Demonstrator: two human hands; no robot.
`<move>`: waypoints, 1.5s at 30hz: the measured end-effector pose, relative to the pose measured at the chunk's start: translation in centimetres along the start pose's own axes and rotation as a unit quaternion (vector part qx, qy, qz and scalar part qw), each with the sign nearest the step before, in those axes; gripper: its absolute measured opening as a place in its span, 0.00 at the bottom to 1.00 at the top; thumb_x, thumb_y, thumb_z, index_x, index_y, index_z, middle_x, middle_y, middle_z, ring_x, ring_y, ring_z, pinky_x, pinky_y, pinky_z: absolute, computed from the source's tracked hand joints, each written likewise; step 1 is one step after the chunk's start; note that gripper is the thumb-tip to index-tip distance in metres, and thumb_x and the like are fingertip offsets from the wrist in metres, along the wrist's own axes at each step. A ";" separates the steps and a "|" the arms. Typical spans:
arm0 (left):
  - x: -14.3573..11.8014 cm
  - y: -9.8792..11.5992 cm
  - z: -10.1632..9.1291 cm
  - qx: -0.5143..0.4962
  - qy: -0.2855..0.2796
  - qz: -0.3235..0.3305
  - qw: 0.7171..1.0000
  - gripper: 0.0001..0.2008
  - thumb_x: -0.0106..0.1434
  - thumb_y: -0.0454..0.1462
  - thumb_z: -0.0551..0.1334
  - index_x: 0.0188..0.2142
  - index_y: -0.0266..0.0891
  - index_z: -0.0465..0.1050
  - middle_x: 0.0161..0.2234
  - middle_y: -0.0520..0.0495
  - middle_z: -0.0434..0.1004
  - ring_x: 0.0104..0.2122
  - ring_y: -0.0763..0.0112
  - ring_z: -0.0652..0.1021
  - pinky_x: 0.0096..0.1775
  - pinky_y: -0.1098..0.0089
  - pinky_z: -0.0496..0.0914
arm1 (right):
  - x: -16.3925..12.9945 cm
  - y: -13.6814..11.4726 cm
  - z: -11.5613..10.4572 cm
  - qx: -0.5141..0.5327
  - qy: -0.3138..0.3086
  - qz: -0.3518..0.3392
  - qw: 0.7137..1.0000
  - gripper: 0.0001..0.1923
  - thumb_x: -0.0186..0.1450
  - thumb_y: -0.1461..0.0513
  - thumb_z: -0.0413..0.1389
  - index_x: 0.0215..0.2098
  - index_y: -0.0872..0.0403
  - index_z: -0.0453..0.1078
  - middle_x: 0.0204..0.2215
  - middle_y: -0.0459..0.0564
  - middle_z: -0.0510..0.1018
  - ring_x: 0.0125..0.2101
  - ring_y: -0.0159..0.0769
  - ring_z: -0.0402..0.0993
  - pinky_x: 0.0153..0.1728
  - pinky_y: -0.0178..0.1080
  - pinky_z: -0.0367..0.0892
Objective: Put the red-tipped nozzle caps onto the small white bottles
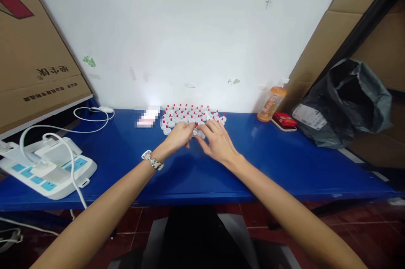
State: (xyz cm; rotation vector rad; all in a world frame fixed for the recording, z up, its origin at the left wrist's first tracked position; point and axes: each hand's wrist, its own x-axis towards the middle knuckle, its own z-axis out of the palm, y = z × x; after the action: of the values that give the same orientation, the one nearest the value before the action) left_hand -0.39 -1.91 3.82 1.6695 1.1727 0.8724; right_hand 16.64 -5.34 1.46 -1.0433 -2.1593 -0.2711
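Note:
Several small white caps with red tips [190,113] stand packed together on the blue table [284,163] against the white wall. My left hand [179,135], with a metal bracelet at the wrist, pinches one of these caps at the front edge of the cluster. My right hand [216,140] meets it fingertip to fingertip and touches the same cap or one beside it; a few white caps lie under the fingers. Which hand bears the cap's weight is hard to tell.
A white power strip with plugged chargers and cables [47,163] lies at the left. An orange drink bottle [271,104] and a red box [284,120] stand at the right, beside a grey plastic bag [344,100]. Cardboard boxes [34,49] flank both sides.

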 end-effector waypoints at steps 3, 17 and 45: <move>0.0 -0.1 0.0 0.020 -0.004 -0.002 1.000 0.20 0.67 0.41 0.54 0.18 0.41 0.57 0.12 0.55 0.55 0.12 0.76 0.60 0.18 0.72 0.56 | -0.1 -0.1 0.1 0.097 0.009 0.025 0.995 0.08 0.69 0.59 0.56 0.44 0.53 0.69 0.35 0.52 0.74 0.37 0.42 0.68 0.42 0.44 0.63; 0.8 -0.9 1.3 -0.011 -0.013 0.054 0.998 0.22 0.67 0.46 0.52 0.19 0.42 0.52 0.14 0.57 0.52 0.15 0.78 0.55 0.20 0.72 0.51 | 1.1 0.6 0.0 0.720 -0.129 0.335 0.594 0.12 0.64 0.53 0.56 0.30 0.53 0.67 0.19 0.41 0.57 0.22 0.31 0.47 0.26 0.36 0.52; 5.2 -0.5 -3.9 0.133 0.072 0.206 0.967 0.14 0.70 0.44 0.54 0.30 0.40 0.63 0.26 0.52 0.66 0.26 0.71 0.67 0.32 0.69 0.66 | -0.5 2.9 -0.2 0.237 0.059 0.174 0.954 0.09 0.68 0.55 0.57 0.43 0.50 0.67 0.32 0.46 0.75 0.31 0.35 0.69 0.38 0.39 0.66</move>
State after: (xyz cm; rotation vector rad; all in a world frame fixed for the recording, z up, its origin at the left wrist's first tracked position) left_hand -2.46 4.15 5.03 2.1477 1.0915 1.1474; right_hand 19.16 -3.81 0.99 -1.0626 -1.7648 0.3293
